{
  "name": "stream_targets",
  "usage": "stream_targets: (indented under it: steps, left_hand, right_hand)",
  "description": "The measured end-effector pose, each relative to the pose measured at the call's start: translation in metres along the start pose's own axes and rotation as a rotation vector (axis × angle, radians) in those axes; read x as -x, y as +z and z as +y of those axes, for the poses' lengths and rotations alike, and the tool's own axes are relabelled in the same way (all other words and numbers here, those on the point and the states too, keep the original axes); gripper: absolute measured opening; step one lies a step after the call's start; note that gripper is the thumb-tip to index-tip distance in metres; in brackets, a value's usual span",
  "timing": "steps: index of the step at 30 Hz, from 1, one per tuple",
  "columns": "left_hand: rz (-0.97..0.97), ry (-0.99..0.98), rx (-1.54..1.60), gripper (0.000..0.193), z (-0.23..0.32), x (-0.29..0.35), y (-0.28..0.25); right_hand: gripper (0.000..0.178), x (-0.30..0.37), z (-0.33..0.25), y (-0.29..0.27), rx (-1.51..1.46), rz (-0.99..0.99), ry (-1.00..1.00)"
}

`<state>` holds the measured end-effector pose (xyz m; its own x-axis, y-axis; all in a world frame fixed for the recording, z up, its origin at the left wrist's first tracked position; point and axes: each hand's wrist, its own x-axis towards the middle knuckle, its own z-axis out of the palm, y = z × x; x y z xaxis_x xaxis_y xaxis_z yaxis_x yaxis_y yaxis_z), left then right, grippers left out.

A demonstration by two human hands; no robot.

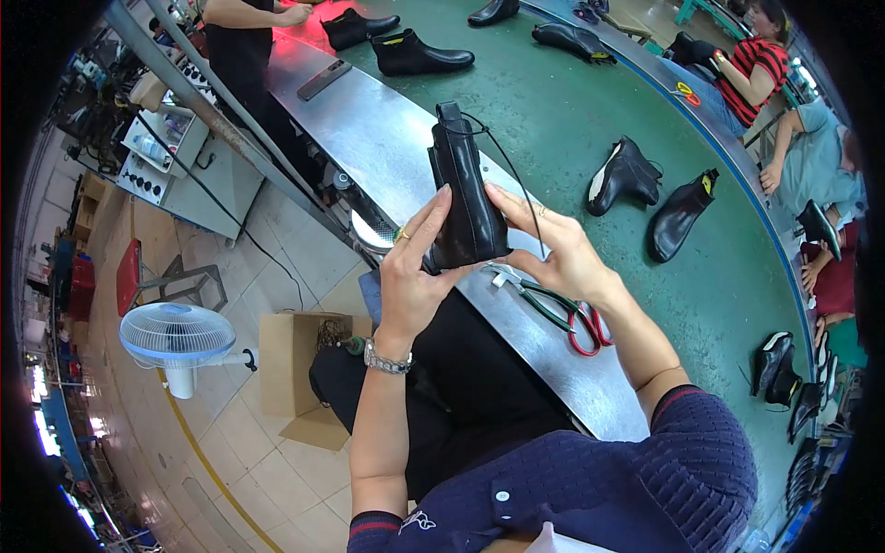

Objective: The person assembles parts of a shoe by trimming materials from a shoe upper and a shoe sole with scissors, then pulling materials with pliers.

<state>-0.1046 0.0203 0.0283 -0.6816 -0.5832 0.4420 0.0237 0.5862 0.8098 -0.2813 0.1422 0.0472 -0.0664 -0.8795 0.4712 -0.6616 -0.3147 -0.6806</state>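
Above the metal edge of the bench I hold a black leather ankle boot between both hands, its shaft pointing away from me. My left hand is closed on its left side, with a ring on one finger and a metal watch at the wrist. From the right, my right hand grips it, thumb near the bottom end and fingers along the side. A thin dark cord loops from the boot's top down past my right hand. Just below that hand lie pincers and red-handled scissors, partly overlapping.
More black boots stand or lie on the green conveyor belt. A phone rests on the metal ledge. Co-workers sit across, one in a striped shirt. On the left are a fan and a cardboard box.
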Motion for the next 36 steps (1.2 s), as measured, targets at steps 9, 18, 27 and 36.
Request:
stream_targets:
  steps: [9,18,27,36]
  left_hand:
    - [0.009,-0.334,0.967,0.115,-0.041,-0.064,0.045]
    - [0.226,-0.333,0.885,0.083,-0.038,-0.087,0.102]
    - [-0.042,-0.042,0.506,0.125,-0.078,-0.062,0.059]
    - [0.142,-0.754,1.059,0.047,-0.017,0.027,-0.043]
  right_hand:
    - [0.069,-0.033,0.006,-0.066,-0.335,-0.305,0.399]
    - [0.034,-0.064,0.014,-0.081,0.266,-0.296,0.63]
    - [0.049,-0.103,0.005,-0.051,0.453,-0.207,0.524]
    - [0.051,-0.067,-0.008,0.005,-0.257,-0.114,0.442]
